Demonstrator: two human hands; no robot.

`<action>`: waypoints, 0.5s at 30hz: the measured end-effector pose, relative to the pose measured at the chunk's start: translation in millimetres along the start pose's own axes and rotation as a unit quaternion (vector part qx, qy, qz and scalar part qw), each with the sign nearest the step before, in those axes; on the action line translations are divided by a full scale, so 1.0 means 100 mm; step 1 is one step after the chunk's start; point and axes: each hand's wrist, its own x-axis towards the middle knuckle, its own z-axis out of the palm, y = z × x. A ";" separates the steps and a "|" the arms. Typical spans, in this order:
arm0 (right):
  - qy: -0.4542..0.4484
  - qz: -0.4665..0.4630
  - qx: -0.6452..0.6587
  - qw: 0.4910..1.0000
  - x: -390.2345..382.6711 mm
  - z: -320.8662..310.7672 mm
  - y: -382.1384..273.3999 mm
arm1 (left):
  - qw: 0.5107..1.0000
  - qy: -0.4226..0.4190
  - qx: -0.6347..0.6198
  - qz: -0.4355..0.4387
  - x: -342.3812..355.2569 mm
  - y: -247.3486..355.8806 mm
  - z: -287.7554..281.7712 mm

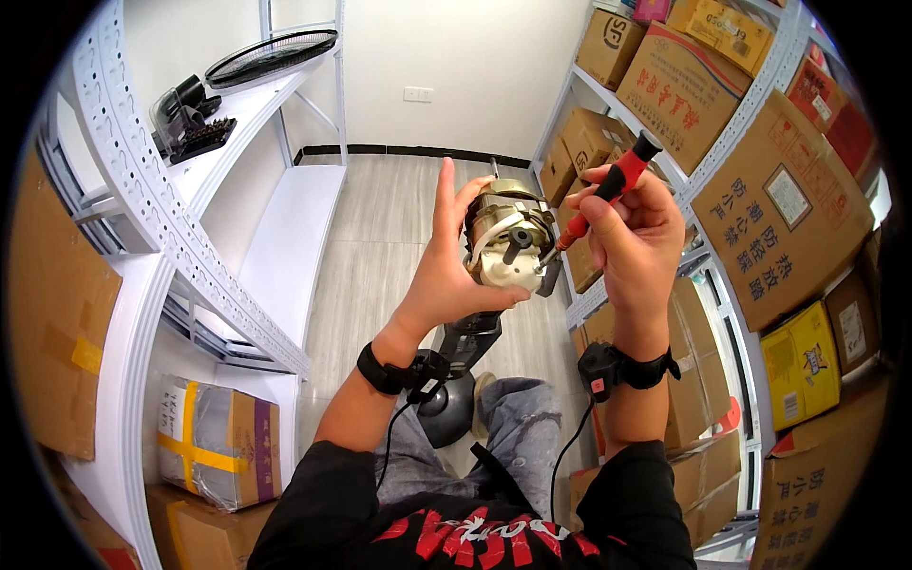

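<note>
A fan motor [502, 258] with a white gear housing and a small black knob is uncovered in front of me, its thin shaft pointing away. My left hand [439, 266] is wrapped round its left side and near edge, thumb along the white housing. My right hand [641, 233] grips a red and black screwdriver [616, 182]. The screwdriver's tip reaches the right side of the housing, by a screw there; whether it sits in the screw head is too small to tell. Beneath the motor stands a black fan column [467, 344] above a dark round base [445, 410] between my legs.
On the left white shelf [249, 112] lie a black fan guard [271, 59] and dark plastic parts [195, 119]. A taped grey parcel [217, 442] sits lower left. Cardboard boxes [781, 209] fill the racks on the right. Cables hang from both wrist straps.
</note>
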 end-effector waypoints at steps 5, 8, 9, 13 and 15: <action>-0.201 0.058 0.105 0.972 0.16 -0.27 0.01 | 1.000 -0.004 0.005 0.002 0.01 0.00 -0.01; -0.249 0.069 0.118 0.959 0.21 -0.35 0.00 | 1.000 -0.002 0.013 0.002 0.01 -0.01 0.00; -0.246 0.069 0.119 0.960 0.18 -0.33 -0.01 | 1.000 -0.003 0.014 0.003 0.01 -0.02 0.00; -0.165 0.086 0.057 0.981 0.17 -0.20 -0.12 | 1.000 0.001 0.015 0.009 0.02 -0.05 -0.01; -0.108 0.049 0.049 0.992 0.08 -0.07 -0.10 | 0.999 0.000 -0.026 -0.019 0.01 0.00 -0.03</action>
